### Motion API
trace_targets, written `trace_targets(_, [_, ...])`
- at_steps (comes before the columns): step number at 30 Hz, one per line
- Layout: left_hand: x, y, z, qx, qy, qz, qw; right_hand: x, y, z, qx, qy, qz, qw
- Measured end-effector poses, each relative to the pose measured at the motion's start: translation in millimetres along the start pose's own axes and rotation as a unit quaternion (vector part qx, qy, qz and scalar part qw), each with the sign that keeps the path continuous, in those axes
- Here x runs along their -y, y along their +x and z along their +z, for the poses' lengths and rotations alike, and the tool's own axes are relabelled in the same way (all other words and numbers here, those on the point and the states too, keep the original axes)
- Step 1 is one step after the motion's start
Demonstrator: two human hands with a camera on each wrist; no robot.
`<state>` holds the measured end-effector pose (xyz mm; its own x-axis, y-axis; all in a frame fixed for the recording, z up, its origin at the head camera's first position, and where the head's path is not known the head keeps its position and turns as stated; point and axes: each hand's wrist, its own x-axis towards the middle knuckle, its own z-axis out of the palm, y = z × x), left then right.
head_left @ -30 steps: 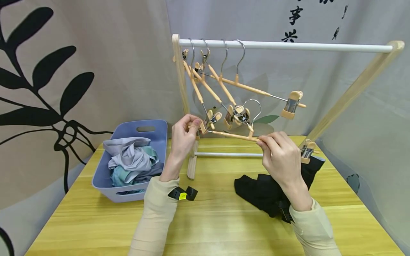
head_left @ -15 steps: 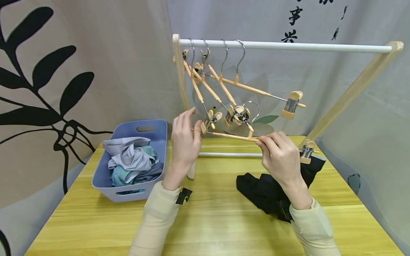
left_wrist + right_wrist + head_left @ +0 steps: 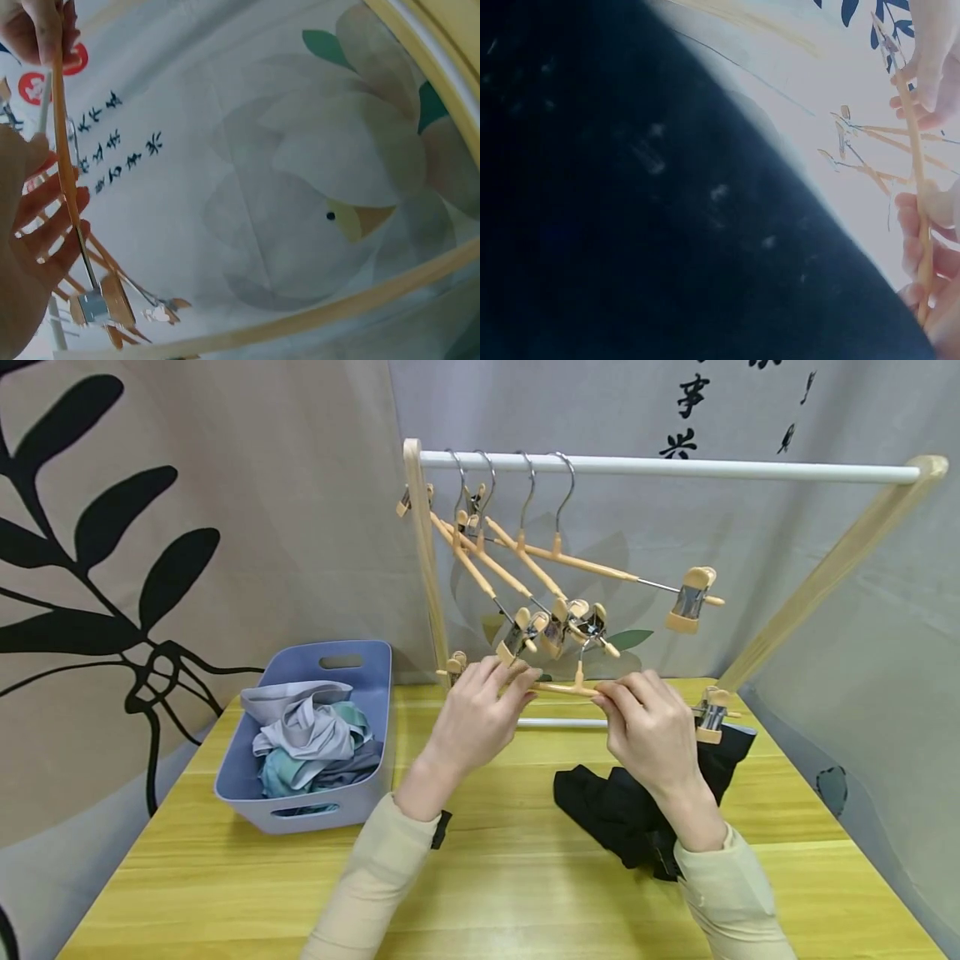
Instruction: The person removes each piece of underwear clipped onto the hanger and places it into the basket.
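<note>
My left hand [image 3: 476, 714] and right hand [image 3: 656, 735] both grip the wood-coloured bar of a clip hanger [image 3: 567, 689], one on each side of its metal hook. In the left wrist view, the hanger bar [image 3: 66, 169] runs between thumb and fingers. The hanger's left clip [image 3: 455, 665] shows beyond my left hand with no cloth in it. At the other end, the right clip [image 3: 711, 714] bites the waist edge of a black garment [image 3: 626, 814], which drapes onto the table under my right forearm. Black cloth [image 3: 630, 180] fills most of the right wrist view.
Several empty clip hangers [image 3: 600, 567] hang from the white rail [image 3: 720, 467] of a wooden rack, their lower clips close above my left fingers. A blue basket [image 3: 382, 718] with grey and teal cloths [image 3: 307, 735] stands left on the table [image 3: 517, 877].
My left hand has let go near the left clip, opened, and moved right along the bar to grip it nearer the hook. The hung hangers have swung slightly right.
</note>
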<state>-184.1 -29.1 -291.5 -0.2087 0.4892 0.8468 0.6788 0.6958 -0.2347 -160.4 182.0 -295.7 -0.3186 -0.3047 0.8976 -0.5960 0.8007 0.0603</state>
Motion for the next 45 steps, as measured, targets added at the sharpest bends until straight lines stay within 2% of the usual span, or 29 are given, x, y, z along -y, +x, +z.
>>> trace_targets(3, [-4.9, -1.2, 2.1, 0.037, 0.003, 0.002, 0.9993, 0.3, -0.4, 0.3, 0.001, -0.004, -0.006, 1.000])
trace_targets(6, [-8.0, -2.4, 4.1, 0.051, 0.014, -0.003, 0.9986, 0.7, -0.6, 0.5, 0.001, -0.004, -0.010, 1.000])
trace_targets(10, [-9.8, -3.3, 6.0, 0.058, 0.015, -0.017, 0.9980, 0.8, -0.7, 1.0, 0.000, 0.002, -0.013, 1.000])
trace_targets(16, [-11.2, -3.9, 7.6, 0.067, -0.023, -0.050, 0.9962, 1.6, -1.1, 1.2, 0.008, 0.006, -0.014, 1.000])
trace_targets(25, [-13.4, -6.9, 7.4, 0.080, -0.033, -0.080, 0.9930, 3.6, -1.4, -4.6, 0.044, -0.020, -0.017, 0.999])
trace_targets(30, [-11.9, -7.9, 6.9, 0.068, -0.049, -0.096, 0.9919, -1.0, -2.6, -14.8, 0.023, -0.040, -0.015, 0.999])
trace_targets(34, [-9.6, -9.2, 7.4, 0.052, -0.061, -0.103, 0.9915, -13.1, -2.8, -25.4, -0.018, -0.033, 0.013, 0.999])
trace_targets(37, [-8.1, -10.2, 8.1, 0.043, -0.066, -0.102, 0.9918, -23.7, -3.4, -33.1, -0.020, -0.021, 0.051, 0.998])
trace_targets(41, [-6.2, -11.5, 8.5, 0.033, -0.069, -0.101, 0.9919, -35.1, -7.4, -40.4, 0.024, 0.007, 0.117, 0.993])
trace_targets(45, [-5.0, -11.8, 8.3, 0.030, -0.072, -0.101, 0.9918, -43.0, -12.5, -44.1, 0.084, 0.034, 0.173, 0.981])
